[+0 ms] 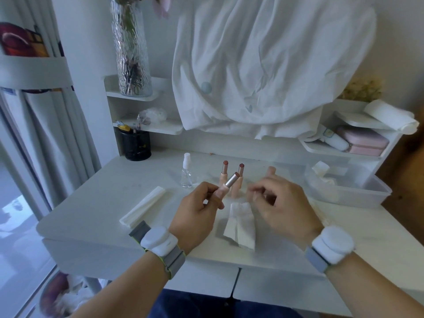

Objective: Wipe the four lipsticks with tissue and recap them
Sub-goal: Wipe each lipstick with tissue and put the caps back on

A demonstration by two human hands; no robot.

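Left hand [196, 208] pinches an uncapped lipstick [227, 186]; the blurred right hand [283, 204], fingers curled, grip unclear, hovers beside it above a crumpled tissue [241, 224].

Bare forearms, no sleeves. My left wrist [160, 245] has a white rounded puck on a grey woven strap with a yellow-green edge (strap tail sticks out past the puck). My right wrist [330, 245] carries a similar white round puck, strap there is pale blue-grey. No rings visible on either hand. Dark blue trousers [195, 305] show at the bottom edge.
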